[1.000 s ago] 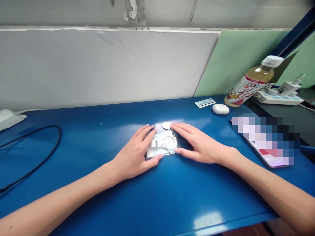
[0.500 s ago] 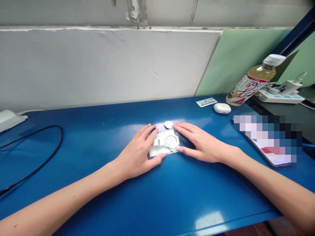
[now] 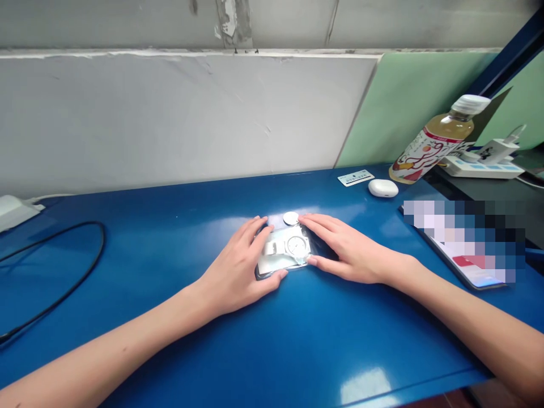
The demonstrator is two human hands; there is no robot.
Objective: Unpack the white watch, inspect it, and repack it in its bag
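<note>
A wristwatch (image 3: 296,246) with a round pale dial lies in a clear plastic packet (image 3: 272,266) on the blue table. My left hand (image 3: 240,263) rests at the packet's left side, fingers along its upper left and thumb at the lower edge. At the right side lies my right hand (image 3: 340,246), its thumb tip touching the packet's lower right corner. Both hands are open, with thumb and fingers spread apart. A white disc (image 3: 291,218) sits just behind the packet, beside my right fingertips. My hands partly hide the packet's edges.
At the right lie a phone (image 3: 459,249) with a blurred screen, a white earbud case (image 3: 383,188) and a card (image 3: 356,178). Behind them stand a drink bottle (image 3: 437,141) and a power strip (image 3: 484,168). A black cable (image 3: 102,238) loops at the left.
The view has shifted very slightly. Both hands and the packet keep the same positions relative to each other.
</note>
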